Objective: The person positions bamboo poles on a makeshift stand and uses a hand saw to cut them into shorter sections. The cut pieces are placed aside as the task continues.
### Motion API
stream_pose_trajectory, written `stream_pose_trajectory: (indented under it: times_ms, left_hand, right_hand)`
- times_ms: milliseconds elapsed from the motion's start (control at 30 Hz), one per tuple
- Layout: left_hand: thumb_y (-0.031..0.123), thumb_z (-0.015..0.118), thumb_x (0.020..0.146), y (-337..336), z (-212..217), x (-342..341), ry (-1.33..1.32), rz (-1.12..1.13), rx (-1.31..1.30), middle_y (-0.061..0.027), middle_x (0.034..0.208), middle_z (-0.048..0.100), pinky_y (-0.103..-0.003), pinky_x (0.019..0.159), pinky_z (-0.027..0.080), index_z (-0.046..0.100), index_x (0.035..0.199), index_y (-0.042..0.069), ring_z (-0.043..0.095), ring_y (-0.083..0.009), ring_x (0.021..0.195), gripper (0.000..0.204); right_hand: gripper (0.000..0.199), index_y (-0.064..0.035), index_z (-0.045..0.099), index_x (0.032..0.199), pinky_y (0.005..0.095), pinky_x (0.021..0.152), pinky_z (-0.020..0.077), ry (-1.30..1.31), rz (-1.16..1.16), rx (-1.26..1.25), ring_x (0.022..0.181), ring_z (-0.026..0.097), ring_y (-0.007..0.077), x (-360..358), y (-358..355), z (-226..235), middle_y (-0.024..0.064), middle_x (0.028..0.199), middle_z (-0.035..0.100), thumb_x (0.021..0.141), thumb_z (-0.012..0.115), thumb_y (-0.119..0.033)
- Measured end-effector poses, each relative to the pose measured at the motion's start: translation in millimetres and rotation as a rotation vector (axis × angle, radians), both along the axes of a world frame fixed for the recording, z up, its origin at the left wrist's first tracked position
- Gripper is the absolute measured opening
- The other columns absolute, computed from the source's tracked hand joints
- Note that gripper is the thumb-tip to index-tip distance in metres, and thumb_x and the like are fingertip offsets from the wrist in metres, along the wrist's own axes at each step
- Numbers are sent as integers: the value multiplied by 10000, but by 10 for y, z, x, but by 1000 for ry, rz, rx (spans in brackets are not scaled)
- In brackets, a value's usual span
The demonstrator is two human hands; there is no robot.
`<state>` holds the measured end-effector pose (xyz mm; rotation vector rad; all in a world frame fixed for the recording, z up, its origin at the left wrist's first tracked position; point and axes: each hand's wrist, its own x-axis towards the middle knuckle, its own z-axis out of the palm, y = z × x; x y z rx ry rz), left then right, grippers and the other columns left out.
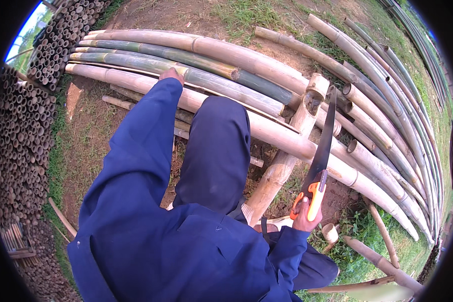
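Observation:
My right hand [307, 217] is closed round the orange and yellow handle of a handsaw [323, 148]. Its dark blade points away from me and passes in front of a long pale bamboo pole, apart from the pole ends on the right. My left arm reaches forward, and my left hand [172, 75] is closed on a green bamboo pole [219, 83], its fingers partly hidden. The cut end of that pole lies left of a thick upright-leaning bamboo post [299, 123] with a hollow top. My bent knee [219, 146] presses near the pale bamboo pole [282, 138].
More bamboo poles [382, 128] lie fanned out on the right. Big stacks of cut bamboo [20, 146] stand on the left. A short offcut [330, 233] and loose poles [377, 259] lie on the grass at lower right.

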<state>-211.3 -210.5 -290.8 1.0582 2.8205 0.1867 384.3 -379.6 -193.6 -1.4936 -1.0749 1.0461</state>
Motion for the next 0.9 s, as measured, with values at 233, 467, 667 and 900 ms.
stream_pose_trajectory:
  times_ms: [233,467,667,900]
  left_hand:
    - [441,688,898,83,-75,-111,-60,375,-102,-188,1361,613,-467,1060,456,709,1239,118,558,-360,1280,470]
    - [392,644,926,156,130,-7,-4,555,-164,-117,1385,546,-396,1059,336,726,1234,184,489,-264,1263,380]
    - [431,720,811,345,-23,-167,-125,734,-129,-79,1336,542,-371,1005,392,723,1166,143,483,-253,1201,456]
    - [342,674,894,579,-223,-712,-312,1151,724,-165,1149,617,-444,867,532,603,1104,20,617,-265,994,391]
  right_hand:
    - [167,51,615,1137,273,460,441,-56,22,6,512,533,113,54,-20,-61,59,695,589,972,620,22]
    - [128,56,604,1093,269,495,469,8,-38,-1,534,541,116,157,-50,-181,71,712,596,970,621,26]
    - [183,71,600,1146,270,519,487,-58,-58,-12,544,550,118,171,-54,-145,62,717,595,969,613,25]
    - [46,25,577,989,276,517,477,-31,-26,27,536,530,115,152,-61,-158,67,679,579,971,619,21]
